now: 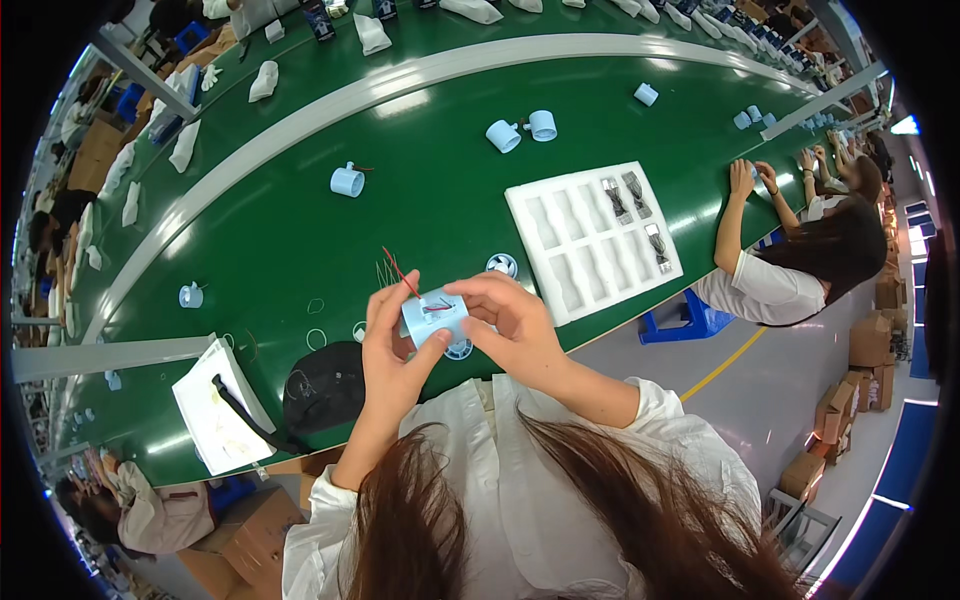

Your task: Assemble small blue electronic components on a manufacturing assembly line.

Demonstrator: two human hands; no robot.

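Over the near edge of the green table, both my hands hold one light blue cylindrical plastic housing (435,312). A red wire sticks up from it, and wires show in an opening on its side. My left hand (388,350) is closed round its left side, the thumb on the lower front. From the right, my right hand (518,328) grips it with thumb and fingers. Just behind my right hand lies a round, light blue part with fan-like blades (502,265). Below the housing, a similar round part (458,350) is partly hidden by my hands.
A white foam tray (590,233) with a few small bagged parts lies to the right. More blue housings (347,181) are spread along the belt. White papers (222,410) and a black pouch (325,388) lie at left. A co-worker (790,250) sits at the right.
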